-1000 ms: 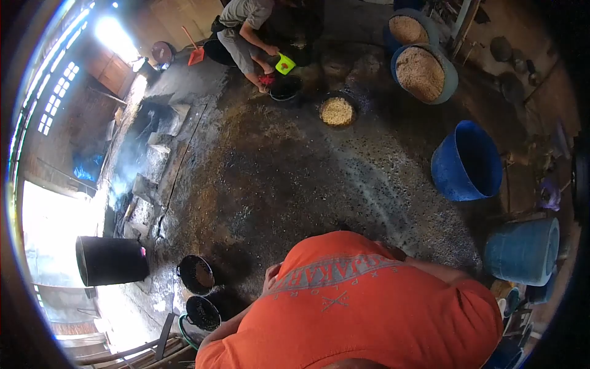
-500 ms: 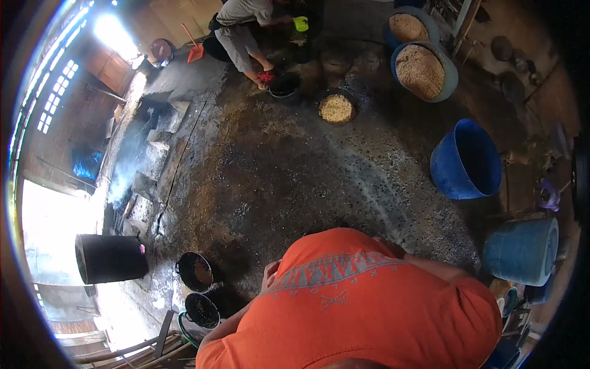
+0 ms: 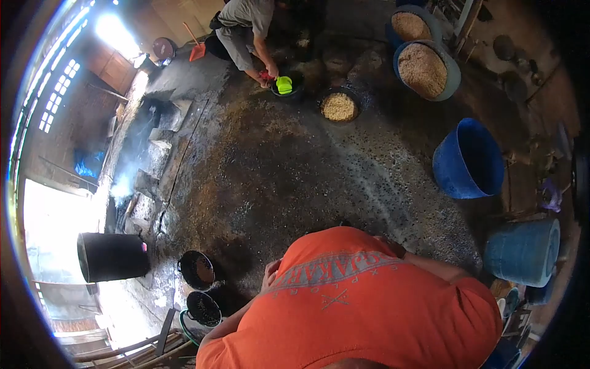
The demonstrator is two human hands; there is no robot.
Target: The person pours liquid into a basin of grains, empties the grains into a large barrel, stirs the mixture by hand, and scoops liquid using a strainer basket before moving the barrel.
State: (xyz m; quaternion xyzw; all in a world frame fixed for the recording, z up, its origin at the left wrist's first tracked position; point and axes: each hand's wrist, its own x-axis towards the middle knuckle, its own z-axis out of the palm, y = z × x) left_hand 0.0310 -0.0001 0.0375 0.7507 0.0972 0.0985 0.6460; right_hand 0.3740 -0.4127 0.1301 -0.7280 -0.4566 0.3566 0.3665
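Observation:
I look down over my own orange shirt, which fills the lower middle of the view. Past its left edge my left hand shows in part, its fingers bent and close together against my side. Whatever they grip, if anything, is hidden by the shirt. On the other side my right hand is mostly covered by the shirt; its fingers do not show. Nearest to my left hand on the floor are a dark pan with brown contents and a second dark pan.
Ahead, a bent-over person holds a green scoop over a dark basin. Beside it a pan holds pale grains. Blue tubs stand right, grain-filled tubs behind. A black drum and smoking hearth are left.
The other person has brought the green scoop down and left, from out over the floor to the dark basin by their feet. My hands look the same.

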